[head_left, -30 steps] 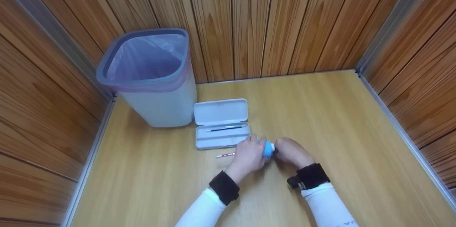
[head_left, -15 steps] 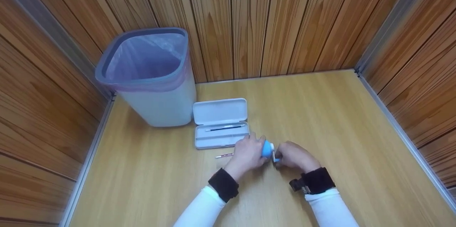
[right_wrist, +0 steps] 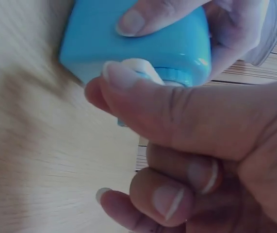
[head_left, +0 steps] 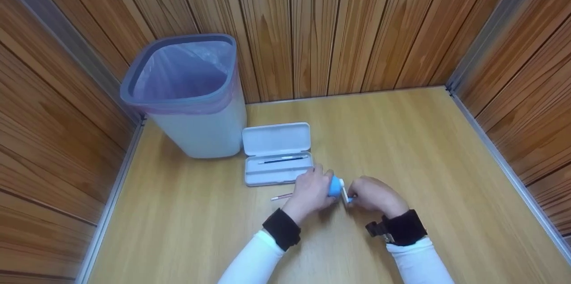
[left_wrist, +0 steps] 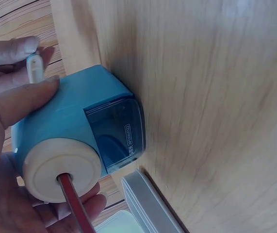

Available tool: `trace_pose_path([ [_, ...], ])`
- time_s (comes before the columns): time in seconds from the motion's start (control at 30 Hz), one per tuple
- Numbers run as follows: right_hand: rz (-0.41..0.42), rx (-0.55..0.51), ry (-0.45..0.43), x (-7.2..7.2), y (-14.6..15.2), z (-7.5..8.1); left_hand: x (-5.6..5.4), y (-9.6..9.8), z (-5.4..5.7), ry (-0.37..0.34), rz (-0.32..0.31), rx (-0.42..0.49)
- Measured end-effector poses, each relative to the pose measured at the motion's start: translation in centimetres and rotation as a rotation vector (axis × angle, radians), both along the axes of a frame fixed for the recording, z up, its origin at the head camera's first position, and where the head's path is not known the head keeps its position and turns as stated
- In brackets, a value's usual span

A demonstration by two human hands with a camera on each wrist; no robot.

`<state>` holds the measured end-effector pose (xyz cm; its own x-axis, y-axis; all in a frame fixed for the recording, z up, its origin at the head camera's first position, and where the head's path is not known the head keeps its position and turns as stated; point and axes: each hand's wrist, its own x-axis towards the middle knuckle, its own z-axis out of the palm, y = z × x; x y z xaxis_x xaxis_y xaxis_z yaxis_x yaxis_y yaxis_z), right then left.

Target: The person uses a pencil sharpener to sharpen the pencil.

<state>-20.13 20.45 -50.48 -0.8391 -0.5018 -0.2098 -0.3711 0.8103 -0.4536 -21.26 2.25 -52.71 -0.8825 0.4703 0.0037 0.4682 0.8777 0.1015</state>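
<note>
A blue crank pencil sharpener lies on the table, gripped by my left hand with the thumb on one side and fingers on the other. In the left wrist view, a red pencil sticks into the round cream-coloured front of the sharpener, beside its dark see-through shavings drawer. My right hand pinches the knob of the white crank between thumb and forefinger, at the sharpener's right end. The right wrist view has the thumb partly covering the crank, with the other fingers curled below.
An opened white pencil case lies just behind the left hand, with a dark pencil in its tray. Left of it stands a lined waste bin. Wood-panelled walls enclose the table at the back and sides.
My right hand has shifted slightly right and toward me, and the crank, hidden earlier, now shows pointing down toward me. The left hand and sharpener stay nearly in place.
</note>
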Motion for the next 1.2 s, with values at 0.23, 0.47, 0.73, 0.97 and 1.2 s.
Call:
trace_pose_path([
  [0.23, -0.043, 0.067, -0.019, 0.2, -0.3, 1.4, -0.2, 0.1, 0.1, -0.021, 0.001, 0.02],
  [0.47, -0.029, 0.078, -0.009, 0.2, -0.3, 2.3, -0.2, 0.3, 0.2, -0.04, 0.005, 0.003],
  [0.73, -0.019, 0.069, 0.013, -0.2, -0.4, 3.0, -0.2, 0.4, 0.1, -0.058, 0.007, 0.017],
  [0.97, -0.032, 0.088, 0.012, -0.8, -0.6, 3.7, 0.0, 0.6, 0.2, -0.032, 0.007, -0.004],
  [1.2, -0.006, 0.05, 0.033, -1.6, -0.5, 4.1, 0.0, 0.5, 0.3, -0.072, 0.001, 0.021],
])
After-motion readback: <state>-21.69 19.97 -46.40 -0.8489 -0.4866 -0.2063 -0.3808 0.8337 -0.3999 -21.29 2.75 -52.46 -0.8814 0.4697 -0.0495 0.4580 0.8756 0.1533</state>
